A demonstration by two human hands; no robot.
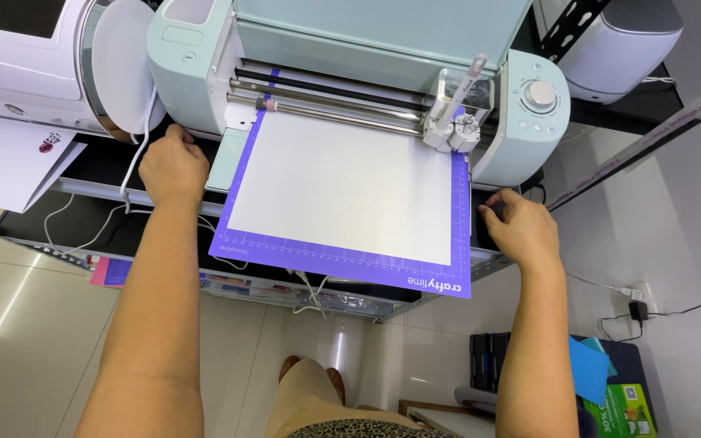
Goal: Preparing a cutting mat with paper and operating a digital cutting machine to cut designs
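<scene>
Head view: pale mint-green desktop cutting machine (350, 73) seen from above; top edge cropped.
Hidden: far end of purple gridded cutting mat (342, 268) is taken in under the rollers; left fingertips are hidden behind the knuckles.
Mat: white sheet (342, 186) is laid on it; near end overhangs the black shelf (99, 174).
Left hand (174, 166): curled loosely, nothing grasped, set at the machine's front-left corner.
Right hand (525, 227): fingers bent, empty, just beside the mat's right edge; contact cannot be told.

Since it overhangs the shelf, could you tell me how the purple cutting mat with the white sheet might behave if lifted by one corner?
The purple cutting mat looks thin, so probably light and bendy. Its far end sits under the mint-green cutting machine rollers, so it would likely resist pulling.
</scene>
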